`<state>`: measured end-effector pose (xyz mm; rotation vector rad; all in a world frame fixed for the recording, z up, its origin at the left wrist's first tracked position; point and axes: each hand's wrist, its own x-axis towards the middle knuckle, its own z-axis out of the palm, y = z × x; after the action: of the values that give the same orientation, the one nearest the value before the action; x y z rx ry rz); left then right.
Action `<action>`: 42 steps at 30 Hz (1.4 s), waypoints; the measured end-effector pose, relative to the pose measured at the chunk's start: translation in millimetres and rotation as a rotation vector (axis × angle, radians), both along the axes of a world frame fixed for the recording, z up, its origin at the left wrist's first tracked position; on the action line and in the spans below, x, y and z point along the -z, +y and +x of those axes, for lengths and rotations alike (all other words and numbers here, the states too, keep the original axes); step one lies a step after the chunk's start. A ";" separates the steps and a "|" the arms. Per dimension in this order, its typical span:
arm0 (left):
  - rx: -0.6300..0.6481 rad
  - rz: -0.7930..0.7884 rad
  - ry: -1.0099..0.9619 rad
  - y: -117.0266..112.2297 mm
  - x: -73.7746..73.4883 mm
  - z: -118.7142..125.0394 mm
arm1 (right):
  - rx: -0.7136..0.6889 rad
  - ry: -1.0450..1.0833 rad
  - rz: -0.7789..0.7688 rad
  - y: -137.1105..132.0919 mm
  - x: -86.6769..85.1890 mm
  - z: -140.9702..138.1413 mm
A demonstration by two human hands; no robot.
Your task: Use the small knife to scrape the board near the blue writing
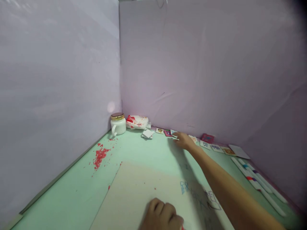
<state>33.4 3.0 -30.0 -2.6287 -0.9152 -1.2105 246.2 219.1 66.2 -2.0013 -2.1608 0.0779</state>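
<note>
My right hand (183, 140) reaches far across the green table to a row of small picture cards (217, 148) along the back wall. Its fingers touch a card (174, 133) near the left end of the row; whether it grips the card is unclear. My left hand (161, 218) rests curled at the near edge on a large beige sheet (139, 195), with a bit of red showing under it. Blue drawings (185, 187) mark the sheet beside my right forearm.
A white mug with a gold lid (118, 124) stands in the back corner beside a red-and-white packet (137, 121) and folded white paper (147, 134). Red flecks (99, 156) litter the left side. Several white markers (257, 183) lie at the right.
</note>
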 end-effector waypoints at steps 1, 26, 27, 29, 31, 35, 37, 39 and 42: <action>0.013 -0.036 0.043 0.2 -3.6 -3.1 | 0.004 0.027 -0.019 -10.8 -1.1 -4.3; 0.100 -0.628 0.186 -25.8 -68.6 -18.8 | 0.649 0.066 0.100 -190.8 -1.9 61.1; 0.109 -0.610 0.177 -24.6 -65.6 -19.5 | 0.648 0.036 0.072 -182.0 -1.7 65.4; 0.131 -0.580 0.166 -22.5 -60.5 -20.8 | 0.644 -0.009 0.014 -165.8 -0.7 73.1; 0.151 -0.567 0.167 -21.2 -57.4 -21.6 | 0.630 -0.037 -0.038 -153.5 1.4 77.6; 0.148 -0.580 0.181 -20.8 -56.9 -21.4 | 0.599 -0.081 -0.086 -144.2 8.5 77.0; 0.146 -0.592 0.180 -21.4 -58.5 -20.7 | 0.583 -0.098 -0.093 -144.9 12.5 76.2; 0.144 -0.602 0.177 -22.3 -60.7 -20.1 | 0.567 -0.110 -0.092 -146.3 16.2 76.7; 0.133 -0.622 0.184 -23.4 -63.5 -19.6 | 0.563 -0.123 -0.065 -147.5 19.8 77.5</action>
<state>13.8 -20.4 33.5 -3.2507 -1.2599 -0.7680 323.8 71.5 46.3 -2.6282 -1.5895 -0.0599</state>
